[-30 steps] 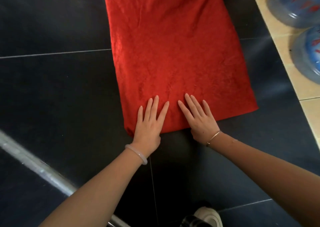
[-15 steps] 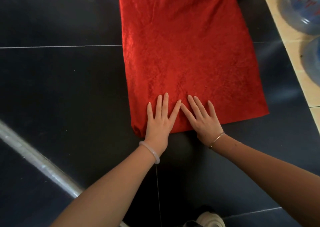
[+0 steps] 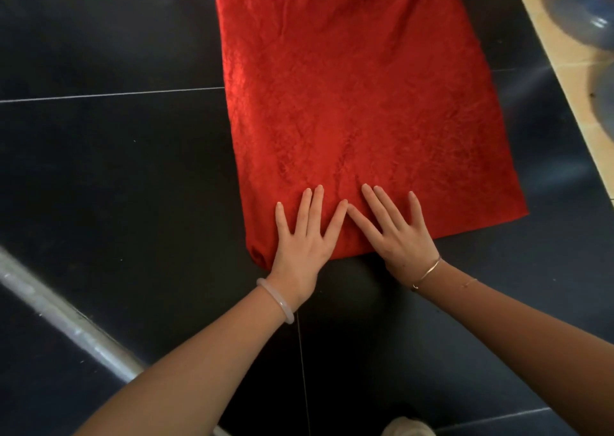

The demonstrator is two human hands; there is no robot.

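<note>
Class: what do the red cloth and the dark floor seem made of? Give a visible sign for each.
Red folded cloth: probably woven fabric with a soft sheen and raised pattern; it creases. Dark floor: likely polished tile; glossy reflections, thin grout lines.

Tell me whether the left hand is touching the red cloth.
Touching. The head view shows the left hand lying flat with straight, spread fingers on the near edge of the red cloth, no gap between them.
</note>
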